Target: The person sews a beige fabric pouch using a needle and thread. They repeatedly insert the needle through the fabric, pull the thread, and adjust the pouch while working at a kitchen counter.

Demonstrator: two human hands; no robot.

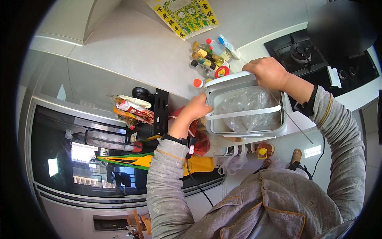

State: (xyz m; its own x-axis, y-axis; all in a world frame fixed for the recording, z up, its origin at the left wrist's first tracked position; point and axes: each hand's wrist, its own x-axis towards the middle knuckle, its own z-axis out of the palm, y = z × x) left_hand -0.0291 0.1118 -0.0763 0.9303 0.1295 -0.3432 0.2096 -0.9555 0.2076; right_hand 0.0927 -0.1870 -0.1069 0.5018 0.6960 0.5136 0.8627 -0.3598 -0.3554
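Observation:
A grey-white plastic bin [209, 127] is tilted towards me at the counter's edge, a crumpled clear plastic bag [247, 103] inside. A white bar [247, 112], perhaps a handle or bag ring, crosses its mouth. My left hand [197, 106] grips the bin's left side by the end of this bar. At the far right corner, my right hand [270, 71] has its fingers curled over the rim. A long thin rod [294, 122] slants past my right hand; whether I hold it, I cannot tell.
Sauce bottles [206, 59] crowd the counter behind the bin. To the right is a gas hob [301, 53] with a blurred dark round shape [341, 27] over it. A black rack [161, 112] holding food packets stands left. An oil bottle [265, 150] sits below, near my feet.

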